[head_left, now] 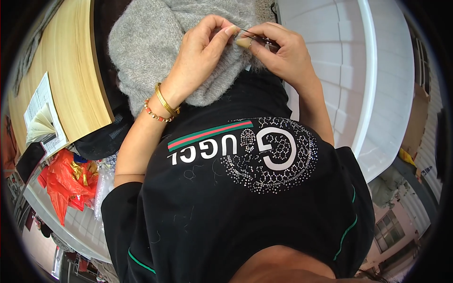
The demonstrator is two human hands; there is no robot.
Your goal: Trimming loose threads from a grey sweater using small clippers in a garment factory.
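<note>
A fuzzy grey knit garment (146, 42) is bunched over my lap, under and around both hands. My left hand (203, 54) is closed at its upper part, thumb and forefinger pinching what looks like a bit of the knit; the exact spot is hidden by the fingertips. Close beside it, my right hand (290, 52) grips a slim dark pointed tool (270, 42). The tool's thin tip points left and meets the left fingertips. Its kind cannot be made out, as the fingers cover much of it.
To the left stands a wooden tabletop (78, 61) with an open booklet (42, 125) lying on papers. Below it, a red plastic bag (71, 179) sits in a pale tub-like container. A large white plastic container (349, 80) curves along my right side.
</note>
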